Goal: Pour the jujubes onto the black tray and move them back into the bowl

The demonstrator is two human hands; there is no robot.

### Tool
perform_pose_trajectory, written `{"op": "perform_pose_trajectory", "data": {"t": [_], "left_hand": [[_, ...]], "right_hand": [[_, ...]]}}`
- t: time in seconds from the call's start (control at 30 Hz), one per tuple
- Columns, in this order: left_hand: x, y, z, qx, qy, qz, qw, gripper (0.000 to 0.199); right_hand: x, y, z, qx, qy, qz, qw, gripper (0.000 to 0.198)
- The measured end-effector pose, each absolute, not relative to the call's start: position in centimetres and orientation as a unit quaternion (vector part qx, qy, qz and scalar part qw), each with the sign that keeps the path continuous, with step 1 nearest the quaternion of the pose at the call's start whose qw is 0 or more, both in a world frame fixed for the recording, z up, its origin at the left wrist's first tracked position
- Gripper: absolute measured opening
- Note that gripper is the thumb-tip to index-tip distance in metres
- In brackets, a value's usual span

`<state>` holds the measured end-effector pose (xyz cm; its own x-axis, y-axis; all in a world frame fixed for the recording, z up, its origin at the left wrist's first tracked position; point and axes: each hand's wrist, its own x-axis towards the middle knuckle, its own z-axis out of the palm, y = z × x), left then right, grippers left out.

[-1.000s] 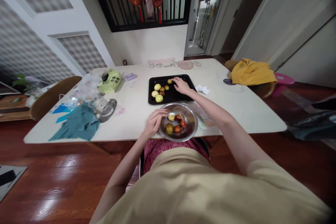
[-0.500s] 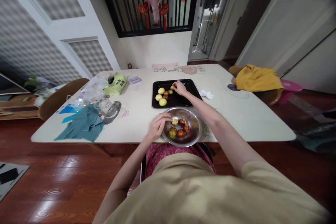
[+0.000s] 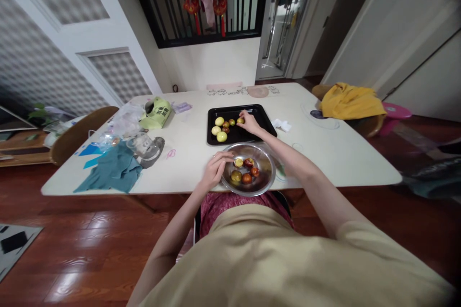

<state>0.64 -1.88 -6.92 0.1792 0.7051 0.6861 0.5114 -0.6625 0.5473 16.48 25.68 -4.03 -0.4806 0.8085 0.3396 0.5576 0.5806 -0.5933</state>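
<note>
A shiny metal bowl (image 3: pixel 268 177) at the table's near edge has several round fruits in it, red, brownish and yellow; their kind is unclear. My left hand (image 3: pixel 216 169) grips its left rim, fingers reaching over the edge and toward the inside. Beyond the bowl lies a black rectangular tray (image 3: pixel 230 141). Pale yellow-green round fruits (image 3: pixel 219 127) and smaller brownish ones (image 3: pixel 225 127) sit together on its left half. Over the tray's middle, my right hand (image 3: pixel 250 122) pinches a small yellowish-brown round fruit (image 3: pixel 240 120) between its fingertips.
On the white table (image 3: pixel 187 163), a crumpled white tissue (image 3: pixel 281 125) lies right of the tray. At left are a green bag-like item (image 3: pixel 156 112), a clear container (image 3: pixel 142 146), plastic wrapping and a teal cloth (image 3: pixel 111 170). A yellow cloth (image 3: pixel 351 100) drapes over a chair at right.
My right hand has shifted slightly right over the tray with the small fruit, away from the cluster. The left hand stays at the bowl's rim. The whole view has moved a little.
</note>
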Motion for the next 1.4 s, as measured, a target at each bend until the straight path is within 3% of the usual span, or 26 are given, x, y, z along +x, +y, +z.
{"op": "perform_pose_trajectory", "data": {"t": [0.23,0.47,1.4], "left_hand": [[0.6,-2.1,-6.8,0.761,0.387,0.51,0.101,0.045],[0.6,-2.1,-6.4,0.764,0.375,0.515,0.098,0.042],[0.3,-1.9,-6.4,0.767,0.388,0.502,0.099,0.045]], "right_hand": [[23.4,14.7,-1.9,-0.259,-0.86,0.222,0.38,0.025],[26.3,5.4,-2.3,-0.215,-0.885,0.266,0.316,0.025],[24.7,3.6,-4.8,-0.243,-0.882,0.239,0.325,0.017]]}}
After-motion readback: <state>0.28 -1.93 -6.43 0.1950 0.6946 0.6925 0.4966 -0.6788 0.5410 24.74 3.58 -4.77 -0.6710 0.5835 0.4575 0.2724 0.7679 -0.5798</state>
